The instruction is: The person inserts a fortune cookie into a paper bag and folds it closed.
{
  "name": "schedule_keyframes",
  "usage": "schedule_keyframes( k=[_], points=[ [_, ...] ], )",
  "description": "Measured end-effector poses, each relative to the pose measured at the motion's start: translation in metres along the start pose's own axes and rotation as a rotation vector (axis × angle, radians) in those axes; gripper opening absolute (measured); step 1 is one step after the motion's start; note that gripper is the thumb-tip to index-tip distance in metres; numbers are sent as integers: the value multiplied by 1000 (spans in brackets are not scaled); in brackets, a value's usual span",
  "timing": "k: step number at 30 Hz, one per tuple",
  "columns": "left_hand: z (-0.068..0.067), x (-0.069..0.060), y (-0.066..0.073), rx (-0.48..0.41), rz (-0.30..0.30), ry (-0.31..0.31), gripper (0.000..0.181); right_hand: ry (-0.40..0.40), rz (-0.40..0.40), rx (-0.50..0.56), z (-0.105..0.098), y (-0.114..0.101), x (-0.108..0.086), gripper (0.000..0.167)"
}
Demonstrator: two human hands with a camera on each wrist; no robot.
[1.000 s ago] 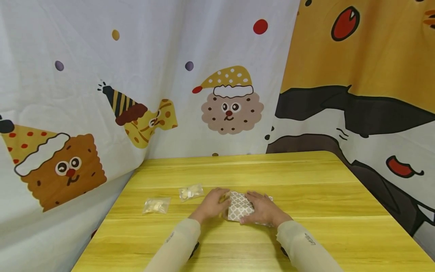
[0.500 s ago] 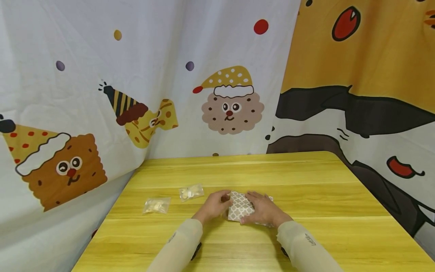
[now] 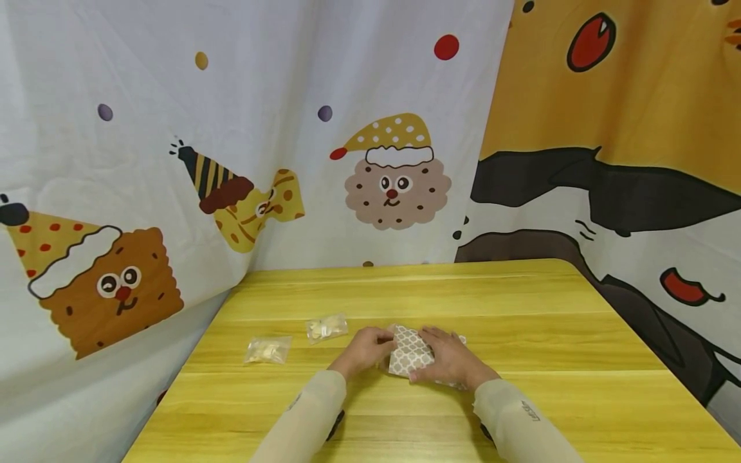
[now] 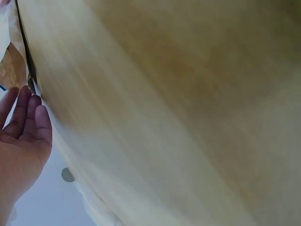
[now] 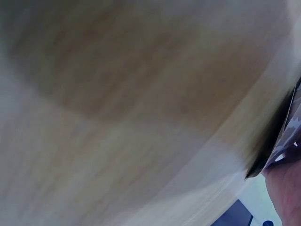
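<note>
A grey-and-white patterned packet (image 3: pixel 408 352) lies on the wooden table between the two hands. The left hand (image 3: pixel 363 350) pinches its left edge with bent fingers; in the left wrist view the fingertips of this hand (image 4: pixel 26 127) meet the packet's pale flap (image 4: pixel 16 61). Spread across the packet's right part, the right hand (image 3: pixel 453 359) grips it, thumb at the near side and fingers toward the far side. The right wrist view shows part of that hand (image 5: pixel 286 193) against the shiny packet (image 5: pixel 292 132). What is inside the packet is hidden.
Two small clear bags with pale yellow pieces lie left of the hands, one nearer (image 3: pixel 268 350) and one farther back (image 3: pixel 327 328). Behind the table (image 3: pixel 521 302) hangs a white curtain (image 3: pixel 289 83) with cartoon prints.
The left hand has shifted slightly right and its fingers have drawn closer together at the packet's left edge. The right hand stays on the packet.
</note>
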State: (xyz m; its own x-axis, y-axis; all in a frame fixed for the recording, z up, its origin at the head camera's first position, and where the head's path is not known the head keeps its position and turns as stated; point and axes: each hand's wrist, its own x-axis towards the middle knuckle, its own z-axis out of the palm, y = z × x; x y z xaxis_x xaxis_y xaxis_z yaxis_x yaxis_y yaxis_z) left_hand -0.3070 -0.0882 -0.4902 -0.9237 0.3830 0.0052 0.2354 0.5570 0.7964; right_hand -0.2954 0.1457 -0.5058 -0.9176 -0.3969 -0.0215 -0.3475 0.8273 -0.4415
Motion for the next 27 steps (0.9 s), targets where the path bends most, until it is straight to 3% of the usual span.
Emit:
schedule_keyframes(
  k=[15,20,27],
  points=[
    [-1,0,0,-90,-7,75,16,27,-51,-56,0,-4,-1,120],
    [-4,-3,1,-139,3,71,13,38,-65,-61,0,-4,-2,118],
    [-12,-7,3,-213,-58,69,18,89,-93,-53,-3,-7,-4,113]
  ],
)
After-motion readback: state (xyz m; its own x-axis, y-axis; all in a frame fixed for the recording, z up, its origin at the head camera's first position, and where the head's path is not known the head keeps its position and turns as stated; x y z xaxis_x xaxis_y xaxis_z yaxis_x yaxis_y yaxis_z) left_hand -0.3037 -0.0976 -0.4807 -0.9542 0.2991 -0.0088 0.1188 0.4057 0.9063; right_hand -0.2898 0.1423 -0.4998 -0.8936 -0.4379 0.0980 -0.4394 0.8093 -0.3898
